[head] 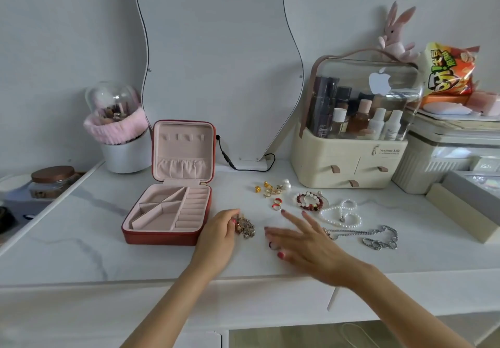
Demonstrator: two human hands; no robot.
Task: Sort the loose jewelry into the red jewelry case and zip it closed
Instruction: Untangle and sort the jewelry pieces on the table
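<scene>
Left hand (220,230) fingers pinch a gold jewelry cluster (245,227) – right hand (303,242) fingers spread, holding nothing

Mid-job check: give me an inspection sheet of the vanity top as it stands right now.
Surface: white marbled tabletop.
Job's things: red jewelry case open, compartments look empty; gold charms, red rings, bead bracelet, pearl strand, silver chain loose.
Clutter: cosmetics organizer, brush holder, snack bag.
Grippers: left hand pinches gold jewelry cluster; right hand open, fingers spread.
Cables: black cord by mirror base.
Surroundings: plain wall.
</scene>
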